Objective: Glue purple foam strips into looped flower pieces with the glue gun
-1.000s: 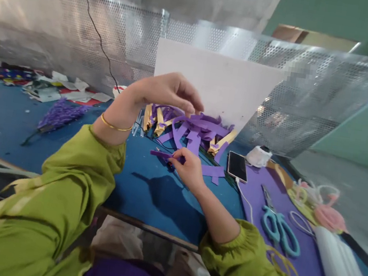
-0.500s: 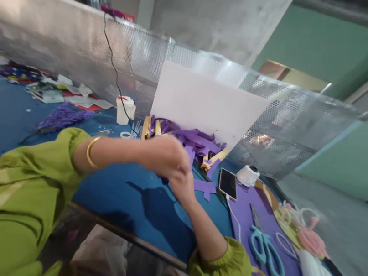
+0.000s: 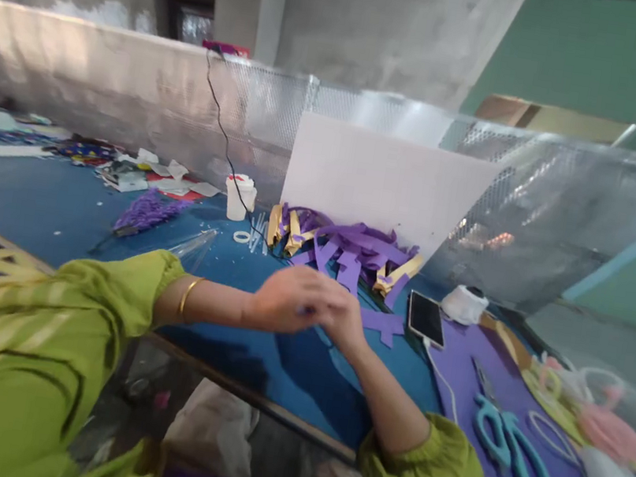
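Green sleeves [image 3: 40, 340] fill the lower left and lower right of the frame. My left hand [image 3: 283, 309] and right hand [image 3: 344, 322] meet at centre frame, just above the blue table [image 3: 30, 203]; both are blurred, fingers curled in and pressed together. A speck of purple shows between them, probably a purple strip [image 3: 302, 311], but I cannot tell which hand has hold of it or how tightly. Judging by the loose pieces, the strip is thin foam or paper: very light, soft, floppy, apt to crease or tear, so best pinched near one end between thumb and forefinger with little force. Right of the hands, a cut purple piece [image 3: 382, 322] lies flat, and just beside it a phone [image 3: 426, 318] on its cable. Lower right: teal scissors [image 3: 508, 444] on a purple sheet [image 3: 458, 359]. Further back at centre, a pile of purple and gold strips [image 3: 346, 247] sits against a white board [image 3: 387, 177]. Left of the pile, a white cup [image 3: 239, 196] with a black wire running up to the mesh screen [image 3: 536, 215]. Upper left: scattered paper scraps [image 3: 148, 177] and a purple bundle [image 3: 148, 211].
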A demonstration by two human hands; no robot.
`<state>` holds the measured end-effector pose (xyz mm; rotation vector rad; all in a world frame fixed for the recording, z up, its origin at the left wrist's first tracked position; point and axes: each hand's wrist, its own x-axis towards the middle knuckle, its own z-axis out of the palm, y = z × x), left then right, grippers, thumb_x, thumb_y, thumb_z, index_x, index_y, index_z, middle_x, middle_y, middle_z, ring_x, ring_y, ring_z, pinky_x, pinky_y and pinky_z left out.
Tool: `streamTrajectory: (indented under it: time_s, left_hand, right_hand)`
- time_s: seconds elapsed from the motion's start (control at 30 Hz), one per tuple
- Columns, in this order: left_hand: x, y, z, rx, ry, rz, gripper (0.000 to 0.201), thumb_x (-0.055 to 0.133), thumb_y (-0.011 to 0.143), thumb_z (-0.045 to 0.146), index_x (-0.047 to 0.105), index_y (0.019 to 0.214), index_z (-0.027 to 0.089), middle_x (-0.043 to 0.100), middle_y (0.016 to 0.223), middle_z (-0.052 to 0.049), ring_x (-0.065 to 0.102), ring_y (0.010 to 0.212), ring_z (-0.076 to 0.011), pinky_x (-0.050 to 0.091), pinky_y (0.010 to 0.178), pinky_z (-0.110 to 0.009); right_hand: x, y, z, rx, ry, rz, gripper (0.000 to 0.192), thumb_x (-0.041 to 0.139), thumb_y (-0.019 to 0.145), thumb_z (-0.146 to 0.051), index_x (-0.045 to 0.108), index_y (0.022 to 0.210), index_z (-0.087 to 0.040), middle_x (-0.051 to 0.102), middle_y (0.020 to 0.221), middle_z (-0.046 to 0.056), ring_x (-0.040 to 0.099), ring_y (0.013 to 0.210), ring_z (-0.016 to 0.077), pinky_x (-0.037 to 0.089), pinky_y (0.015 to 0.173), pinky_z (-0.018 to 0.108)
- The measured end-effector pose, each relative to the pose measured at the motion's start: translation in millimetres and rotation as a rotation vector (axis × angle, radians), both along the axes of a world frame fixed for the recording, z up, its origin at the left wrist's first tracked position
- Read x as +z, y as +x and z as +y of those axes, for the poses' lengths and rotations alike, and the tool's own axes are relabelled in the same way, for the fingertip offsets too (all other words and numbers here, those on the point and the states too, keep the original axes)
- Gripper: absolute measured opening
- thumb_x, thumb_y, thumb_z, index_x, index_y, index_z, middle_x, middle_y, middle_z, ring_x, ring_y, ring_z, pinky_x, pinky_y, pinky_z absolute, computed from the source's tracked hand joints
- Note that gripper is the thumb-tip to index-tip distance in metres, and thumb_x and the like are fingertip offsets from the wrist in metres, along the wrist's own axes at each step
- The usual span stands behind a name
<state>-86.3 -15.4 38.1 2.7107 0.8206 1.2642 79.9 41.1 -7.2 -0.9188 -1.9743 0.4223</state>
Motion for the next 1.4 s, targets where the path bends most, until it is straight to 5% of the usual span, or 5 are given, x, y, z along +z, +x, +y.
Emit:
streamTrajectory:
  time_s: [0.17, 0.37, 0.6, 0.9, 1.4]
  left_hand:
    - [-34.9, -36.5, 42.8, 0.281, -0.391, -0.417, 0.030, 0.057, 0.091, 0.042, 0.074, 0.100, 0.020, 0.075, 0.105, -0.009, 0.067, 0.102, -0.0236, 0.050, 0.096, -0.037]
    - [-48.6, -34.5, 54.7, 0.106, -0.865, -0.603, 0.057, 0.045, 0.092, 0.064, 0.075, 0.091, 0.015, 0.077, 0.094, -0.012, 0.072, 0.089, -0.0239, 0.057, 0.082, -0.038]
    - [-52.5, -43.4, 64.1, 0.155, -0.793, -0.425, 0.043, 0.077, 0.072, 0.050, 0.076, 0.100, 0.017, 0.078, 0.092, -0.007, 0.070, 0.081, -0.0220, 0.056, 0.074, -0.033]
    - [-49.5, -43.2, 56.2, 0.226, -0.699, -0.418, 0.026, 0.077, 0.073, 0.041, 0.079, 0.086, 0.019, 0.078, 0.087, -0.006, 0.069, 0.079, -0.0215, 0.055, 0.076, -0.032]
    - [-50.2, -42.5, 45.8, 0.169, -0.665, -0.334, 0.016, 0.075, 0.078, 0.036, 0.078, 0.083, 0.021, 0.077, 0.083, -0.002, 0.067, 0.077, -0.0181, 0.051, 0.072, -0.028]
  right_hand:
    - [0.5, -5.3, -3.6, 0.015, -0.068, 0.001, 0.013, 0.068, 0.078, -0.029, 0.059, 0.072, -0.021, 0.068, 0.078, 0.000, 0.060, 0.074, 0.0168, 0.044, 0.071, 0.029]
    - [-0.9, -2.9, -1.3, -0.020, -0.137, 0.060, 0.015, 0.070, 0.079, -0.028, 0.058, 0.071, -0.022, 0.068, 0.079, 0.000, 0.063, 0.080, 0.0184, 0.047, 0.075, 0.031]
    - [-3.0, 3.8, 6.1, -0.070, -0.166, 0.131, 0.016, 0.070, 0.080, -0.027, 0.057, 0.072, -0.022, 0.070, 0.084, 0.002, 0.066, 0.082, 0.0186, 0.049, 0.075, 0.032]
    - [-10.7, 2.9, 2.4, -0.038, -0.112, 0.077, 0.017, 0.069, 0.084, -0.029, 0.056, 0.073, -0.023, 0.070, 0.087, 0.003, 0.067, 0.092, 0.0216, 0.050, 0.087, 0.039]
    - [-9.0, -3.5, -7.0, -0.019, 0.035, -0.043, 0.016, 0.069, 0.084, -0.020, 0.057, 0.072, -0.024, 0.070, 0.083, 0.001, 0.066, 0.084, 0.0189, 0.047, 0.079, 0.034]
